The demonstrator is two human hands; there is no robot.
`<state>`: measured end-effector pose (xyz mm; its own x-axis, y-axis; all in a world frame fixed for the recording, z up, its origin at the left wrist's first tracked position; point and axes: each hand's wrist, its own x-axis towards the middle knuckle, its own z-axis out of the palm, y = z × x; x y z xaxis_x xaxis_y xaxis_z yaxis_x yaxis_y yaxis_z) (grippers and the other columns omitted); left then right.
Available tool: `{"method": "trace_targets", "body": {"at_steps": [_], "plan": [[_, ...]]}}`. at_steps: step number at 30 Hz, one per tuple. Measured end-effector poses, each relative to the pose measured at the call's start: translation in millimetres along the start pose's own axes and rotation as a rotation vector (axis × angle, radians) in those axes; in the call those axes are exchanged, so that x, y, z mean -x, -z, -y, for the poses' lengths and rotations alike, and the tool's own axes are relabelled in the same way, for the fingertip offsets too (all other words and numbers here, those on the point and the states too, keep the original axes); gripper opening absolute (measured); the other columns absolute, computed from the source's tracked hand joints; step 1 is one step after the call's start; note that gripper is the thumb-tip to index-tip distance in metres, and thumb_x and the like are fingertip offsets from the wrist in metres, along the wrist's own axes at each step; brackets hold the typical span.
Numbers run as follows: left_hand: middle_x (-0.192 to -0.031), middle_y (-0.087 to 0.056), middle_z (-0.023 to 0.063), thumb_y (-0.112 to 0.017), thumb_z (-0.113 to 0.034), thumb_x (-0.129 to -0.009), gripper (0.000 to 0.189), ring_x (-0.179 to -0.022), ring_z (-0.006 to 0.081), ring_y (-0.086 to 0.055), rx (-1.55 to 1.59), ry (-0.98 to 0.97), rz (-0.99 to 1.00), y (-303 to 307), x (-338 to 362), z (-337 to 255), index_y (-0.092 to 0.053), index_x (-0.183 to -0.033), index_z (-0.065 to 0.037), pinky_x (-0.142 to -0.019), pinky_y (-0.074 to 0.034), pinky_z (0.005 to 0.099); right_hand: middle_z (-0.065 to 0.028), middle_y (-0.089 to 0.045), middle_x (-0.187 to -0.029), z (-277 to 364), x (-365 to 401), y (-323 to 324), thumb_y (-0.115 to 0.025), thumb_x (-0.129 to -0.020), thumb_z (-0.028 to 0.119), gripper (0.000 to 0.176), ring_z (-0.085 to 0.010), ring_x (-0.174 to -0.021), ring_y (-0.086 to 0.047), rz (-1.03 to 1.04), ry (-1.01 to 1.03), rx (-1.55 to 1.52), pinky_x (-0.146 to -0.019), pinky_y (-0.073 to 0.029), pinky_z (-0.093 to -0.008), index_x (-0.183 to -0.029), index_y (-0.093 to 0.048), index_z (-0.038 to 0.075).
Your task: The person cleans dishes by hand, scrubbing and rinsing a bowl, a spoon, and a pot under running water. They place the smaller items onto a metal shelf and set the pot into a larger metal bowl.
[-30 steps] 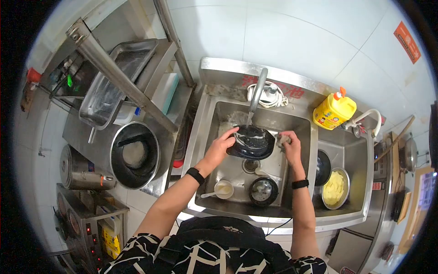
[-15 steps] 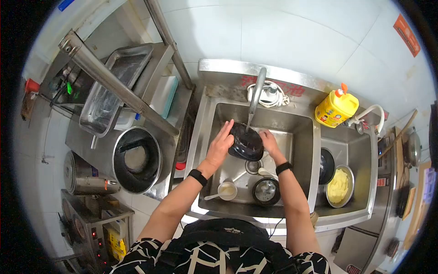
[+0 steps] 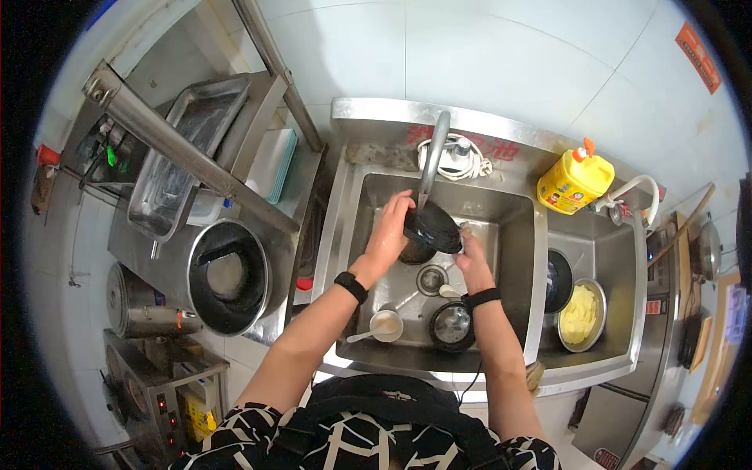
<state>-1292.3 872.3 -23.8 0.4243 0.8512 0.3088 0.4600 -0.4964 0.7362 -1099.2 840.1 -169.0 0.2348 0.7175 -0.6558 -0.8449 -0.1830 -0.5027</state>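
Over the left basin of a stainless steel double sink [image 3: 517,235], the left hand [image 3: 389,227] and the right hand [image 3: 472,261] hold a black round bowl [image 3: 431,227] tilted on edge, just under the spout of a curved steel faucet [image 3: 432,153]. The left hand's fingers [image 3: 401,205] curl narrowly over the bowl's left rim, and the right hand grips its lower right edge with fingers drawn close; whether they also hold something else cannot be told. Below the bowl, on the basin floor, lie a round steel drain [image 3: 431,278], a small white cup with a spoon [image 3: 384,323] and a dark round pot [image 3: 452,325]. A yellow plastic detergent bottle with an orange cap [image 3: 574,182] stands on the sink's back ledge, and a steel bowl of yellow food [image 3: 581,313] sits in the right basin
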Motion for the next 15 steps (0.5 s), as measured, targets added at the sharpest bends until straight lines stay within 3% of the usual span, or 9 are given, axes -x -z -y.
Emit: {"method": "trace_targets", "body": {"at_steps": [3, 5, 10, 11, 12, 13, 15], "plan": [[-0.118, -0.043, 0.0145, -0.049, 0.018, -0.055, 0.05, -0.11, 0.0349, -0.04, -0.008, -0.005, -0.018, 6, 7, 12, -0.043, -0.099, -0.004, -0.088, -0.037, 0.0385, -0.0107, -0.055, -0.097, -16, -8, 2, -0.048, -0.08, 0.009, 0.026, -0.0241, -0.09, -0.054, 0.122, -0.071, -0.06, -0.076, -0.047, -0.0404, -0.105, -0.049, 0.0], [-0.119, -0.042, 0.0142, -0.05, 0.017, -0.055, 0.06, -0.111, 0.0347, -0.039, -0.025, -0.023, -0.034, 14, 19, 19, -0.043, -0.11, -0.005, -0.091, -0.036, 0.038, -0.0117, -0.057, -0.097, -24, -6, -4, -0.045, -0.082, 0.011, 0.022, -0.0236, -0.09, -0.055, 0.118, -0.08, -0.071, -0.08, -0.046, -0.0386, -0.1, -0.052, 0.0], [-0.119, -0.043, 0.0141, -0.054, 0.012, -0.058, 0.064, -0.109, 0.0339, -0.041, -0.198, 0.015, 0.025, 44, 63, 25, -0.044, -0.117, -0.01, -0.09, -0.037, 0.0372, -0.0108, -0.06, -0.096, -34, 24, -47, -0.044, -0.085, 0.017, 0.021, -0.024, -0.089, -0.057, 0.087, -0.136, -0.04, -0.083, -0.044, -0.0372, -0.097, -0.055, 0.004], [-0.117, -0.045, 0.0142, -0.055, 0.009, -0.062, 0.062, -0.104, 0.034, -0.045, -0.238, 0.07, 0.065, 47, 73, 30, -0.043, -0.119, -0.011, -0.087, -0.04, 0.0374, -0.0087, -0.061, -0.092, -41, 21, -50, -0.043, -0.086, 0.02, 0.022, -0.0215, -0.08, -0.058, 0.144, -0.107, -0.066, -0.073, -0.047, -0.0344, -0.1, -0.054, 0.007], [-0.114, -0.047, 0.0143, -0.057, 0.006, -0.065, 0.059, -0.1, 0.0341, -0.049, -0.279, 0.127, 0.105, 50, 80, 33, -0.042, -0.12, -0.012, -0.083, -0.042, 0.0376, -0.0087, -0.061, -0.092, -41, 27, -54, -0.043, -0.086, 0.02, 0.022, -0.0215, -0.08, -0.058, 0.15, -0.112, -0.064, -0.073, -0.047, -0.0344, -0.1, -0.054, 0.007], [-0.105, -0.054, 0.0159, -0.057, -0.007, -0.074, 0.045, -0.089, 0.0353, -0.054, -0.23, 0.261, 0.094, 53, 84, 33, -0.046, -0.117, -0.01, -0.075, -0.046, 0.0379, -0.0079, -0.061, -0.089, -38, 36, -57, -0.042, -0.087, 0.021, 0.021, -0.0191, -0.075, -0.058, 0.205, -0.112, -0.026, -0.067, -0.046, -0.0317, -0.1, -0.053, 0.008], [-0.101, -0.056, 0.0171, -0.057, -0.014, -0.076, 0.039, -0.087, 0.0338, -0.056, -0.138, 0.349, 0.04, 44, 95, 60, -0.048, -0.114, -0.008, -0.072, -0.047, 0.0368, -0.0061, -0.059, -0.09, -38, 38, -59, -0.041, -0.088, 0.023, 0.017, -0.0179, -0.071, -0.056, 0.291, -0.11, 0.038, -0.057, -0.046, -0.0304, -0.095, -0.05, 0.011]]}}
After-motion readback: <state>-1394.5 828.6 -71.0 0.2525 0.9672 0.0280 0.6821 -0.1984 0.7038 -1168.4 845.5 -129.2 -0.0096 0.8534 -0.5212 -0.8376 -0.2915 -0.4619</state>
